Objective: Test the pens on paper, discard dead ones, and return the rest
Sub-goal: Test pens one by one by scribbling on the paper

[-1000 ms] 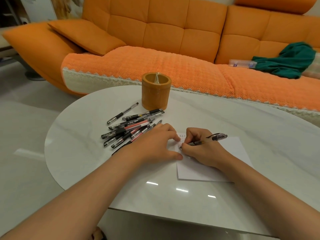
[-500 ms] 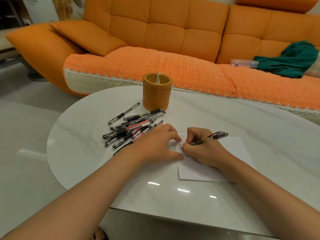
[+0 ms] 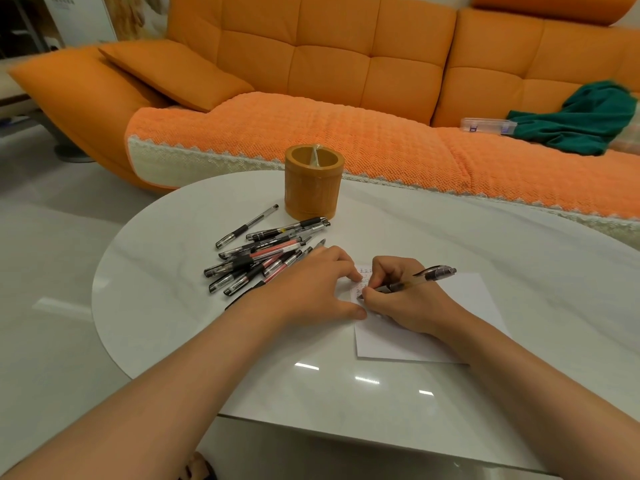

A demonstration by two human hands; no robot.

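A white sheet of paper [image 3: 464, 306] lies on the white table [image 3: 346, 393], with small written marks near its top left corner. My right hand [image 3: 401, 296] grips a clear pen with a black cap [image 3: 422, 277], its tip down on the paper beside the marks. My left hand [image 3: 311, 289] lies flat, fingers pressing the paper's left edge. To the left, a pile of several black and red pens [image 3: 263, 254] lies loose on the table. Behind it stands a round orange pen holder [image 3: 313, 183] with one pale item inside.
An orange sofa [image 3: 346, 81] with a knitted cover runs close behind the table. On its seat at the right lie a green cloth [image 3: 581, 123] and a clear plastic box [image 3: 488, 126]. Pale floor [image 3: 45, 271] lies to the left.
The pen tip has shifted slightly on the paper as my right hand writes. My left hand stays pressed on the sheet. The view has drifted a little.
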